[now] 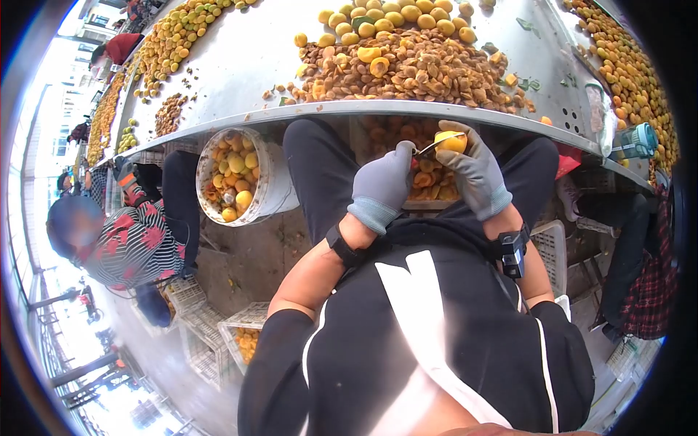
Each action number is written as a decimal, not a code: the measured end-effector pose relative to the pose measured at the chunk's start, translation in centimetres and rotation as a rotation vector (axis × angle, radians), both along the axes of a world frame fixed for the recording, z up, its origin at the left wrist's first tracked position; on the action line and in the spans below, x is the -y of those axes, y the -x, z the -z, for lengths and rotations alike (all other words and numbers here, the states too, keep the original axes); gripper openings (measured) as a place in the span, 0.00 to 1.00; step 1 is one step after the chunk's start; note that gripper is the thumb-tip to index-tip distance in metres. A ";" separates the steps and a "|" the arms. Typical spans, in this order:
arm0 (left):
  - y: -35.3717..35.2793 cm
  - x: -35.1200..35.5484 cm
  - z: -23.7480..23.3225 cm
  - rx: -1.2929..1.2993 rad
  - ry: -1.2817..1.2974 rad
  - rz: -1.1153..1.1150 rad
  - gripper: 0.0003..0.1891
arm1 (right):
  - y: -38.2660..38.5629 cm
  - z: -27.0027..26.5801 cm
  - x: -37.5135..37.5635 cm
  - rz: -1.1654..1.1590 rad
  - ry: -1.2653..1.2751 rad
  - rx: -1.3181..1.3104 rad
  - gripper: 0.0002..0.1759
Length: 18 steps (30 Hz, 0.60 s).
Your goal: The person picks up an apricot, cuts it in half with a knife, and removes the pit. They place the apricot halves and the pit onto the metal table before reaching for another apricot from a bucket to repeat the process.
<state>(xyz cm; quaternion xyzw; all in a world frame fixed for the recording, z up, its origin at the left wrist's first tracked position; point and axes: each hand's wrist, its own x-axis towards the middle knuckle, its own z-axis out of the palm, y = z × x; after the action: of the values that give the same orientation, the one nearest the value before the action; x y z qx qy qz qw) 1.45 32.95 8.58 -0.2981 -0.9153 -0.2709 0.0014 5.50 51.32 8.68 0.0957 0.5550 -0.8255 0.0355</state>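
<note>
Both my hands wear grey gloves and meet over my lap, just below the table edge. My left hand (383, 182) is closed round the handle of a small metal tool (435, 144), whose tip lies against a yellow apricot (451, 142). That apricot is pinched in the fingers of my right hand (474, 171). Below the hands, a crate of orange apricot pieces (434, 182) stands between my knees. On the metal table (262, 58) ahead lies a heap of brown pits (400, 70), with whole yellow apricots (392, 16) behind it.
A white bucket (271, 174) of apricots stands beside my left knee. A co-worker in a striped, flowered top (142, 240) sits at the left; another in plaid (647, 291) is at the right. A teal container (635, 142) sits at the table's right. Crates (247, 320) stand on the floor.
</note>
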 end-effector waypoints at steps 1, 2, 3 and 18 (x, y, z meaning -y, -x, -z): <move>-0.1 -0.1 -0.1 0.043 -0.013 0.012 0.17 | -0.1 0.6 0.0 0.028 0.045 0.009 0.25; -0.2 -0.2 -0.2 0.041 -0.013 0.010 0.17 | -0.1 1.2 -0.1 0.055 0.092 0.017 0.25; -0.3 -0.4 -0.4 0.076 -0.046 0.003 0.16 | -0.1 1.1 0.0 0.052 0.092 0.016 0.25; -0.6 -1.5 -1.0 0.095 -0.021 -0.042 0.12 | -0.2 1.0 -0.5 0.145 0.066 -0.147 0.25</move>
<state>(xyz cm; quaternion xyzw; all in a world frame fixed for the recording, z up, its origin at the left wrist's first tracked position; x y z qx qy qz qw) 2.02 34.41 9.53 -0.2656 -0.9175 -0.2943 -0.0333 5.70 51.80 7.73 0.0735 0.5203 -0.8486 -0.0618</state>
